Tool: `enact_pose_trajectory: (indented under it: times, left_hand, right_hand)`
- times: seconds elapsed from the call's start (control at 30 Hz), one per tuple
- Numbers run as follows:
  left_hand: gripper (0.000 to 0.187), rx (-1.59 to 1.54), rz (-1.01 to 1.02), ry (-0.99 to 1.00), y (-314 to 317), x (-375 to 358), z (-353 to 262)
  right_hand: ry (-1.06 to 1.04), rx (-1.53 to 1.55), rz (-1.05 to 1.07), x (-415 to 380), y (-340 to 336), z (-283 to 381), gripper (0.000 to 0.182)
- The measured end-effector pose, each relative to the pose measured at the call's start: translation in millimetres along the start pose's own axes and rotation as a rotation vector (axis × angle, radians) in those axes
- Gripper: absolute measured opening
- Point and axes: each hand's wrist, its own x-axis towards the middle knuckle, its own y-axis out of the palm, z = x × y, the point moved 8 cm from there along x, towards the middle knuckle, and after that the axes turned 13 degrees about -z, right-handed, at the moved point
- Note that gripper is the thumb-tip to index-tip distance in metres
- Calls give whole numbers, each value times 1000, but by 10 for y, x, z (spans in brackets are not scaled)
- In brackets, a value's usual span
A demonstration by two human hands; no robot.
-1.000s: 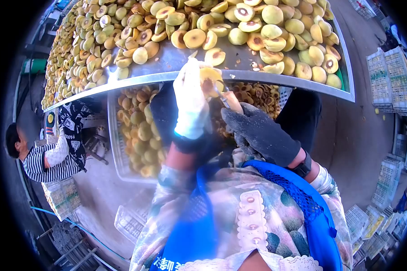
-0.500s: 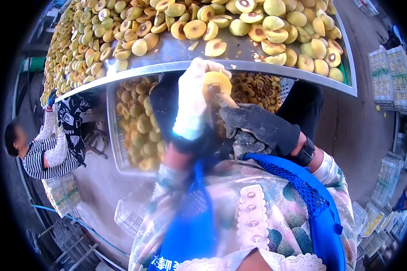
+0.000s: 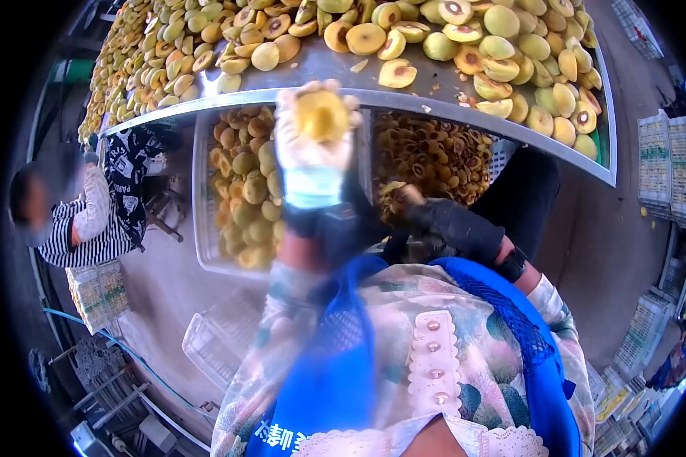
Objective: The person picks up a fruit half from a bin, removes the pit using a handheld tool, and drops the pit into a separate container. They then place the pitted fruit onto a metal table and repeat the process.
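Note:
My left hand [image 3: 312, 156], in a white glove, is raised at the table's near edge with its fingers curled round a yellow peach half [image 3: 322, 116]. The fruit's smooth yellow surface faces me. Lower and to the right, my right hand [image 3: 453, 225] wears a dark, dusty glove and is closed, with a pale tip showing at its front. Blur hides what it grips. Beneath the hands stand a crate of peach halves [image 3: 244, 206] on the left and a crate of brown pits and scraps [image 3: 434, 156] on the right.
A metal-rimmed table [image 3: 404, 100] heaped with cut peaches [image 3: 503, 46] spans the top. A person in a striped top [image 3: 76, 236] sits at its left end. Stacked crates [image 3: 667, 167] stand at right, and a white crate [image 3: 217, 339] lies on the floor.
My left hand has turned and moved slightly left with the peach half, away from my right hand. My right hand has shifted down and to the right. The view has shifted a little.

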Motion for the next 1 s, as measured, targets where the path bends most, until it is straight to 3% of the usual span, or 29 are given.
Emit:
enact_pose_trajectory:
  times: [0.1, 0.13, 0.17, 0.23, 0.27, 0.3, 0.33, 0.37, 0.4, 0.43, 0.5, 0.57, 0.6, 0.67, 0.77, 0.83, 0.9, 0.97, 1.0]
  left_hand:
    - [34, 230, -142, 261, -508, 29, -669]
    - [31, 950, -97, 912, -431, -221, -1117]
    - [28, 1666, -40, 1572, -325, -477, -1194]
    - [28, 863, -791, 690, -1867, 65, -1624]
    - [30, 1798, -632, 593, -2014, 244, -1596]
    - [31, 2136, -620, 456, -2128, 275, -1604]
    - [32, 2472, -554, 317, -2167, 277, -1599]
    - [34, 2299, -721, 764, -1926, 243, -1756]
    - [39, 2076, -573, 913, -1467, 203, -1790]
    - [44, 1835, -437, 1037, -958, 207, -1857]
    - [46, 1725, -283, 1106, -351, 510, -1808]
    - [51, 1861, -56, 1283, 4, 975, -1629]
    - [55, 2065, 1, 1115, 111, 1252, -1486]
    - [62, 2383, 100, 823, 189, 1501, -1137]
    - [49, 2291, 155, 983, -24, 1976, -1032]
    - [44, 1286, 33, 224, -72, 1677, -1037]
    - [36, 845, 8, 160, 23, 1362, -977]
    - [34, 629, 160, 44, 98, 1063, -795]
    - [31, 556, 236, -12, 208, 842, -686]
  right_hand:
    - [555, 309, -166, -193, -231, -471, 25]
    - [672, 375, -163, -257, -266, -701, 25]
    - [715, 371, -165, -276, -267, -728, 25]
    - [801, 364, -171, -321, -268, -778, 26]
    - [813, 333, -176, -311, -268, -723, 27]
    - [824, 301, -178, -299, -251, -695, 27]
    - [902, 484, -157, -334, -226, -746, 25]
    - [902, 487, -138, -326, -238, -776, 24]
    - [916, 485, -118, -348, -229, -667, 24]
    - [930, 474, -95, -359, -237, -569, 23]
    - [893, 344, -114, -293, -228, -457, 20]
    - [781, 276, -91, -220, -204, -343, 19]
    - [891, 483, -167, -249, -203, -481, 15]
    - [899, 439, -192, -230, -232, -419, 15]
    - [955, 403, -180, -297, -309, -452, 16]
    - [753, 199, -119, -254, -412, -472, 21]
    - [383, -93, -14, -181, -417, -341, 32]
    - [83, -295, 61, -165, -368, -154, 47]
    - [100, -242, 53, -144, -346, -38, 48]
